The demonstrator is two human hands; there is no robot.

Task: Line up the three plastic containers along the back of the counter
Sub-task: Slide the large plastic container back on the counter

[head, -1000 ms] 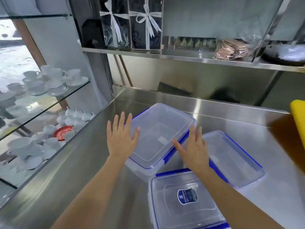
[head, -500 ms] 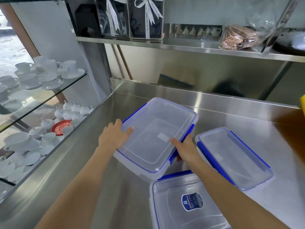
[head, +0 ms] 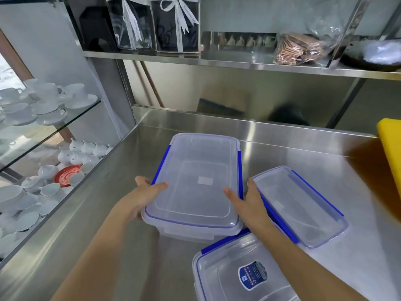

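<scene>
Three clear plastic containers with blue latches are on the steel counter (head: 293, 148). The large container (head: 199, 170) sits in the middle with its long axis pointing away from me. My left hand (head: 144, 195) grips its near left side, thumb on the lid. My right hand (head: 247, 203) holds its near right side. A second container (head: 303, 205) lies angled just to the right, touching my right hand. A third container (head: 234, 276) with a blue label sits nearest me, cut off by the bottom edge.
A yellow board (head: 390, 148) stands at the right edge. The counter's raised back lip (head: 238, 120) runs under a steel shelf (head: 238, 61) with boxed gifts and packets. To the left, glass shelves (head: 54, 127) hold white cups, saucers and teapots.
My hands went from hovering flat over the large container to gripping its sides. The container has turned from a diagonal to pointing straight toward the back.
</scene>
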